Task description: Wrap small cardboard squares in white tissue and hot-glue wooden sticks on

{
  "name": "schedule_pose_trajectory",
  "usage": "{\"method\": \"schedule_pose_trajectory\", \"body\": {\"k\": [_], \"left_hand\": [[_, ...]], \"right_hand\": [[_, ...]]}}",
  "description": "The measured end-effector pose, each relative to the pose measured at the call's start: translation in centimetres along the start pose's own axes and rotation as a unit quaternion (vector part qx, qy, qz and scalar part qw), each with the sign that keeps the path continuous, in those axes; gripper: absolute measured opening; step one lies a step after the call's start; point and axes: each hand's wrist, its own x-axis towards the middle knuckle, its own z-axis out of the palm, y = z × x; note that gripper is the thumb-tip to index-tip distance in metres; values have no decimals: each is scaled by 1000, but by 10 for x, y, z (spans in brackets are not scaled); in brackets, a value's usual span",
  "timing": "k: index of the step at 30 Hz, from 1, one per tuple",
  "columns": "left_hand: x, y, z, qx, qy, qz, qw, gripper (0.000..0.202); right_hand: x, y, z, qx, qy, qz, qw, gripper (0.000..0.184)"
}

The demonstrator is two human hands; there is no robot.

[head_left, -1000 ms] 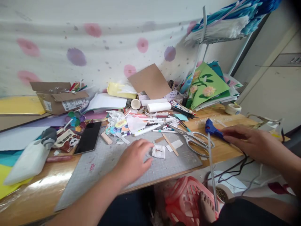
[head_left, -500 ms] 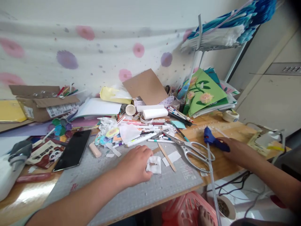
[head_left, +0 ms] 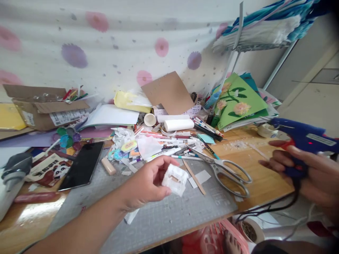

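Raised white square frame [head_left: 178, 186], perhaps foam

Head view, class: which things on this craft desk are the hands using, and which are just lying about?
In use:
left hand, holding the white cut-out frame
right hand, holding the blue glue gun

Lying about:
scissors
wooden stick
black phone
cardboard box
cutting mat
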Motion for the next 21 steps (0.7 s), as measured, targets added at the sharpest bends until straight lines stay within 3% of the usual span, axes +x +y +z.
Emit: {"method": "schedule_pose_trajectory", "body": {"k": [2, 3, 7, 10, 17, 21], "left_hand": [[-2, -1, 2, -28, -10, 3, 1000, 49], [-3, -1, 3, -40, -14, 4, 999, 49], [-3, -7, 7, -70, -6, 0, 998, 50], [-2, -12, 8, -78, 2, 0, 997, 48], [-4, -20, 13, -110, 9, 1, 994, 50], [-7, -19, 19, -178, 25, -20, 984, 54]], "right_hand": [[-19, -13, 28, 217, -100, 109, 965, 22], [-28, -19, 43, 267, -120, 119, 949, 22], [-57, -32, 98, 367, -229, 148, 889, 36], [-63, -33, 127, 374, -256, 178, 873, 45], [-66, -30, 150, 399, -254, 230, 850, 38], [-70, -32, 153, 390, -240, 235, 857, 36]]}}
